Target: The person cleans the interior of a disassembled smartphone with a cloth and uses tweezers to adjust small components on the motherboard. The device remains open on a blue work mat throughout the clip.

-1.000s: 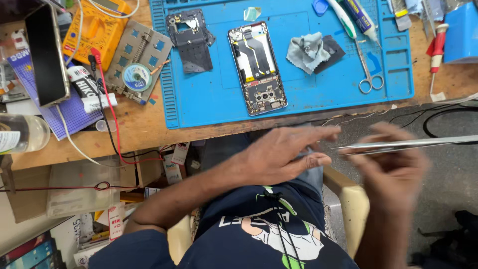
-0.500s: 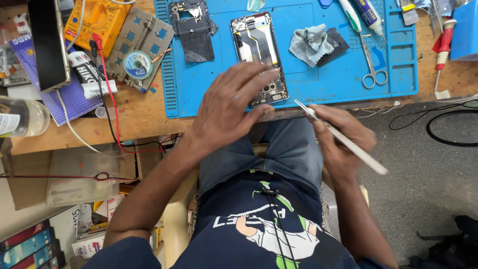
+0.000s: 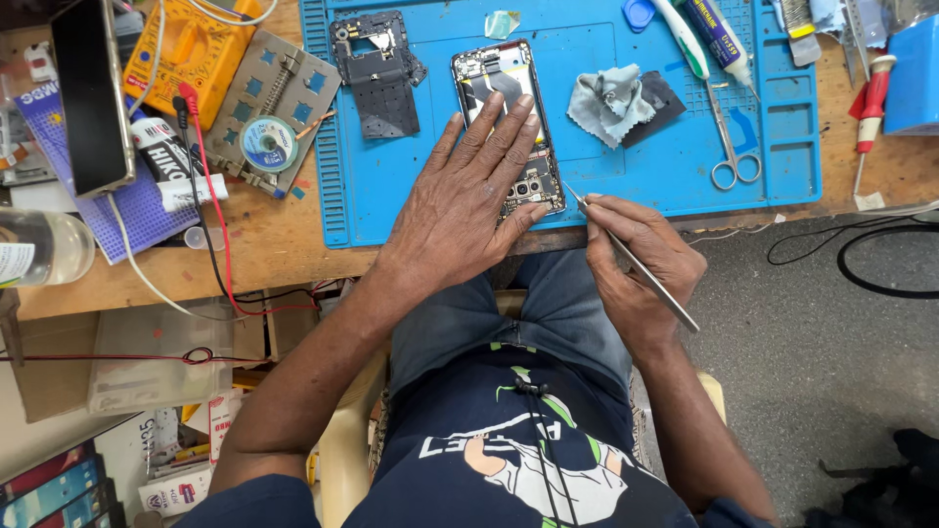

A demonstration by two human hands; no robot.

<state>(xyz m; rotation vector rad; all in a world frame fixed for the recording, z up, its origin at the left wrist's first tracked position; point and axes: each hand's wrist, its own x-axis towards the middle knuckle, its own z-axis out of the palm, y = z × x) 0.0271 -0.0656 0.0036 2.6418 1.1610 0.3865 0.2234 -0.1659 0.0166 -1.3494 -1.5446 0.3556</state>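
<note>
Bench, far left: a clear bottle (image 3: 39, 249) lies cut off by the frame edge; a dark phone (image 3: 90, 93) stands on edge over a purple pad (image 3: 127, 210).
Bench, left of mat: a yellow multimeter (image 3: 191, 49) with a red lead (image 3: 220, 225) trailing over the table edge; a metal holding jig (image 3: 272, 112) carries a spool of solder wick (image 3: 268, 144).
Blue work mat (image 3: 646, 166): a black phone mid-frame (image 3: 377, 73) lies left of the opened phone (image 3: 509, 122).
Left hand (image 3: 465, 210): flat, fingers spread, pressing on the opened phone and covering its middle and lower half.
Right hand (image 3: 641, 264): closed around tweezers (image 3: 626, 256), tip just beside the phone's lower right corner.
Right of phone: grey cloth (image 3: 606, 103), scissors (image 3: 729, 147), glue tubes (image 3: 704, 34), red-handled screwdriver (image 3: 866, 103).
Hidden: the phone's lower boards under the fingers; the blue box (image 3: 919, 73) is cut off at the right.
Change: half a second ago the left hand was just reaching the phone and the tweezers lay off the table edge; now the hand is settled and the tip has come up to the mat.
</note>
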